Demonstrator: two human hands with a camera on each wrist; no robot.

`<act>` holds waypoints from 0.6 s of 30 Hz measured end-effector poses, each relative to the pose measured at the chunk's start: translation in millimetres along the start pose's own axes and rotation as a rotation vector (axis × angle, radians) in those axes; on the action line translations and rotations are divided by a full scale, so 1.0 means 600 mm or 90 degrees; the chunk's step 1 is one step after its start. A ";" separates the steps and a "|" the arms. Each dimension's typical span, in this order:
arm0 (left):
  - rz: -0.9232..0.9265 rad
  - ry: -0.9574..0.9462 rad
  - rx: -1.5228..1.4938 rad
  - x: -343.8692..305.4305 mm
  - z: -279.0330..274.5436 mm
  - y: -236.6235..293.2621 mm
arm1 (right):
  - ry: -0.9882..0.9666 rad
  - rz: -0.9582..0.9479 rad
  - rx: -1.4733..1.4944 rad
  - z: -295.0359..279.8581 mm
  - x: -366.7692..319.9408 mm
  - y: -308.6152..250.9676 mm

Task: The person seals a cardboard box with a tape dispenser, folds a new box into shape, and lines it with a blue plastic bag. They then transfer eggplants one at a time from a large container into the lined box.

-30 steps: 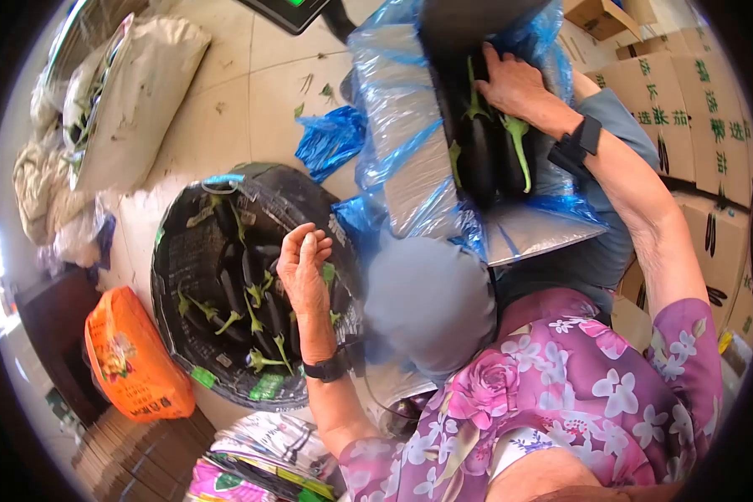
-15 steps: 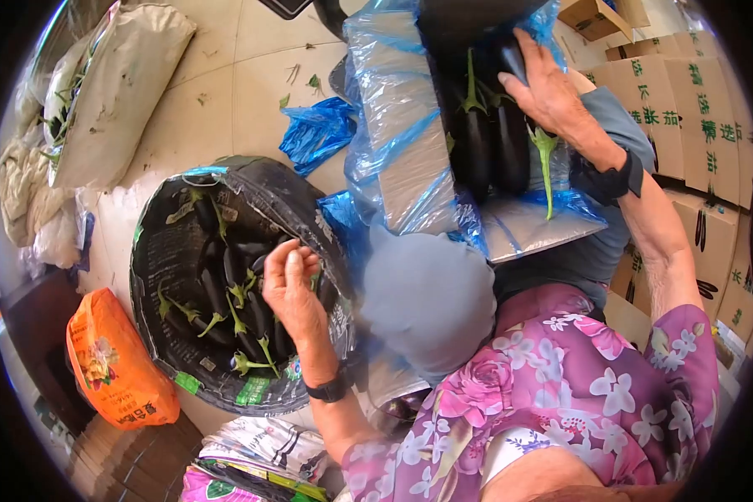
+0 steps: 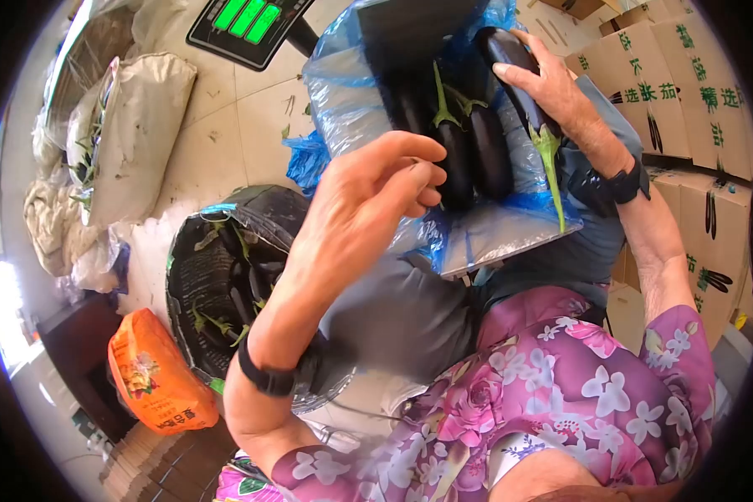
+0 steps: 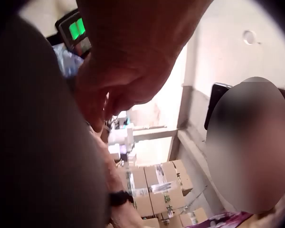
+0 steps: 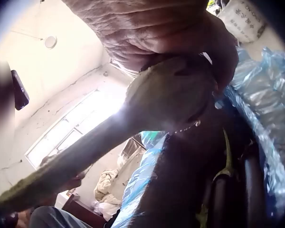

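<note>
My right hand (image 3: 565, 100) grips a long dark eggplant (image 3: 500, 48) round its body, thumb on top. Its green calyx and stem (image 3: 548, 171) point down toward the near flap; in the right wrist view that stem (image 5: 85, 147) looms large below the palm. Several more eggplants (image 3: 487, 155) lie side by side, stems up, in a box lined with blue clear plastic (image 3: 343, 105). My left hand (image 3: 364, 197) hovers over the box's left side, fingers loosely bent with nothing in them. In the left wrist view, the left hand (image 4: 128, 71) appears dark.
A black tub (image 3: 180, 276) of eggplants stands at left, partly behind my left forearm. Beside it sits an orange bag (image 3: 155, 372). A scale display (image 3: 249, 21) glows green at the top. Printed cartons (image 3: 669, 100) are stacked at right, and a pale sack (image 3: 146, 125) lies far left.
My left hand has moved from over the tub up and right to the box. The right hand has lifted the eggplant at the box's right side and tilted it.
</note>
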State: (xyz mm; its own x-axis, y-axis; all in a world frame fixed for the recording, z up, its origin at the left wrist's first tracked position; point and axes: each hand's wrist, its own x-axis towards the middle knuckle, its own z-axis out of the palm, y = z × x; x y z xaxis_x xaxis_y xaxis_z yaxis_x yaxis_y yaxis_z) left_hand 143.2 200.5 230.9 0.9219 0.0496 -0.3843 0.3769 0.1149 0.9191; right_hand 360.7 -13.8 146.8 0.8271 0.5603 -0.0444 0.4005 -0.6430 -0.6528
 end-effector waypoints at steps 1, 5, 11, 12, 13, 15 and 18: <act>-0.007 -0.003 0.009 0.020 0.002 0.000 | 0.010 0.003 0.017 0.004 -0.011 -0.008; -0.024 -0.089 0.270 0.111 0.008 -0.017 | -0.004 0.031 0.119 0.022 -0.024 -0.014; 0.103 -0.129 0.506 0.259 -0.005 -0.207 | 0.009 0.063 0.183 0.061 -0.059 -0.079; 0.138 -0.144 0.530 0.280 0.001 -0.233 | 0.013 0.049 0.186 0.066 -0.061 -0.080; 0.008 -0.138 0.588 0.297 0.013 -0.241 | 0.017 0.034 0.190 0.071 -0.063 -0.083; -0.127 -0.134 0.644 0.328 0.020 -0.259 | 0.006 0.039 0.182 0.073 -0.066 -0.091; -0.180 -0.044 0.460 0.345 0.012 -0.282 | 0.007 0.022 0.167 0.075 -0.065 -0.098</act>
State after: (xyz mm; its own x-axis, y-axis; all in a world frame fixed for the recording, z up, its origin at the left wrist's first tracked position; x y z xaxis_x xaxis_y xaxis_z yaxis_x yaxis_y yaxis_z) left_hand 270.9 183.9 -3.3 0.7770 0.0505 -0.6275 0.5414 -0.5622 0.6251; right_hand 287.1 25.6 152.5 0.8429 0.5344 -0.0625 0.2576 -0.5029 -0.8251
